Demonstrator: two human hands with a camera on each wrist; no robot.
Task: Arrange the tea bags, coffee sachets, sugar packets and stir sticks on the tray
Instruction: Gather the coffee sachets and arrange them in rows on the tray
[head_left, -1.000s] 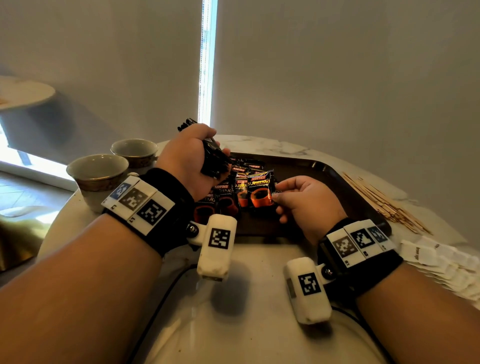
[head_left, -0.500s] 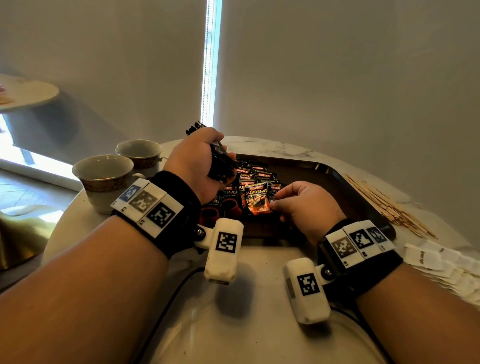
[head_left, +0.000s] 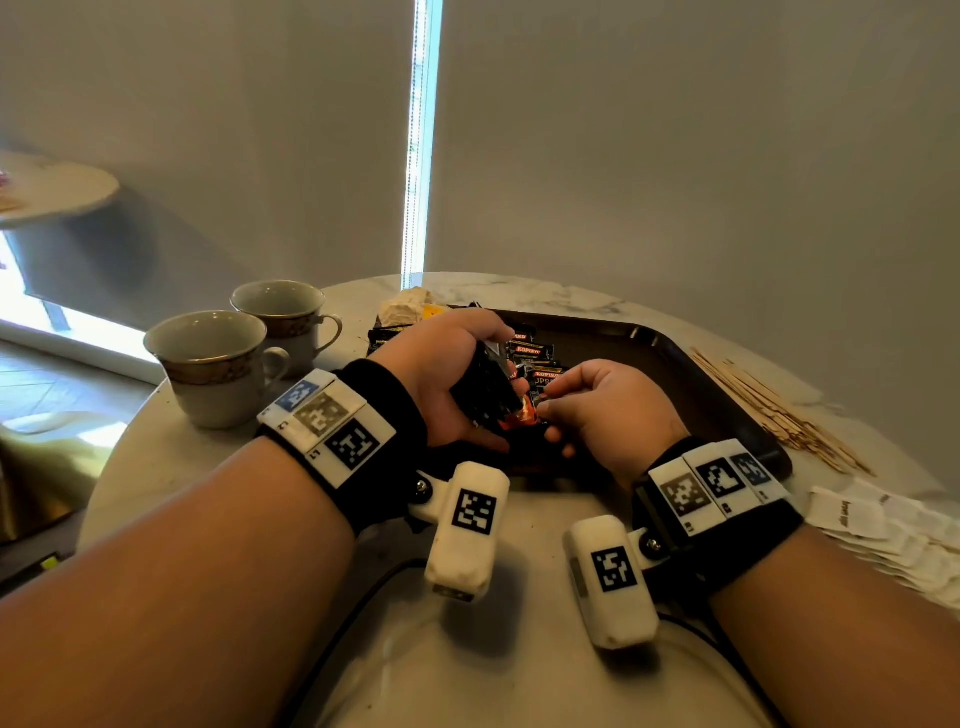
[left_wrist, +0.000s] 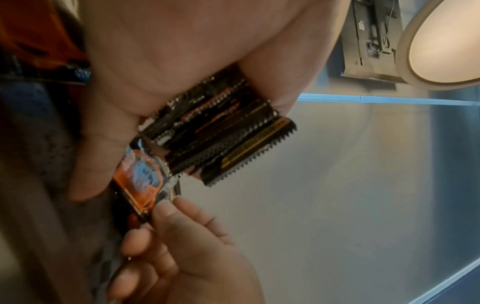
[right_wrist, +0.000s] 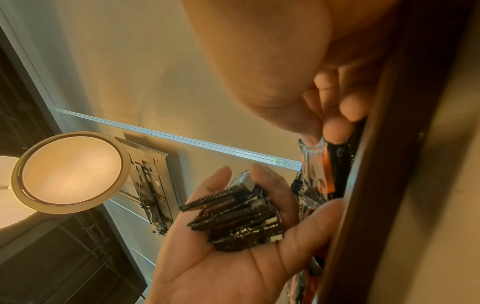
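Sachets are being gathered up, not laid out. A second ago the left hand (head_left: 447, 379) was raised above the far part of the tray (head_left: 675, 353) with its stack, and the right hand (head_left: 608, 410) worked alone on a single coffee sachet (head_left: 522, 410) lying among the loose ones. Now the left hand has dropped and come close, so the two hands nearly meet over the tray's near edge. Its fingers (right_wrist: 262, 185) curl round the stack of sachets (left_wrist: 221, 131); the right hand's fingers (left_wrist: 168, 209) pinch the orange sachet at its end, lifted off the tray and just beside the stack. It looks about to join the bundle, which suggests the coffee is being squared up first. Stir sticks (head_left: 779, 410) and sugar packets (head_left: 883, 525) lie on the surface, right of the tray.
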